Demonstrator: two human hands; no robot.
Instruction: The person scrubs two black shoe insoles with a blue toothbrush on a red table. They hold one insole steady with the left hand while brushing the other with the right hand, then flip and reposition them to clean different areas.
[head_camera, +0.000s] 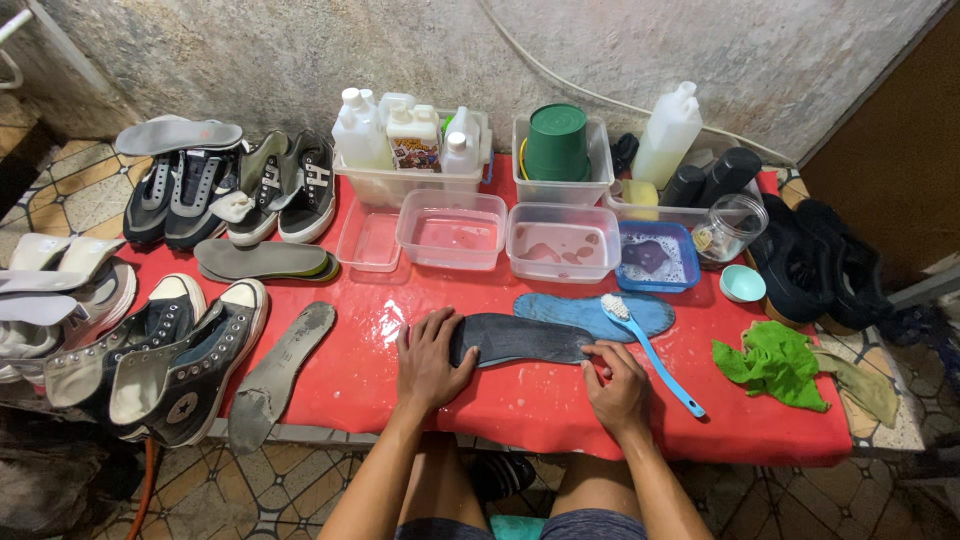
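A dark grey insole (520, 339) lies flat on the wet red table cover (520, 400) in front of me. My left hand (432, 360) presses flat on its left end, fingers spread. At the insole's right end, my right hand (618, 385) pinches its tip with the fingertips. Just behind it lies a blue insole (575, 311), with a blue-handled brush (652, 353) resting across it, its white bristles on the insole and its handle pointing toward my right hand.
Clear tubs of water (452, 228) (563, 241), a blue soapy tub (655, 257), bottles (668, 134) and a green bucket (557, 143) stand at the back. Sneakers (160, 355) and loose insoles (275, 372) fill the left. Black shoes (820, 262), a green rag (775, 363) and a small bowl (742, 283) sit right.
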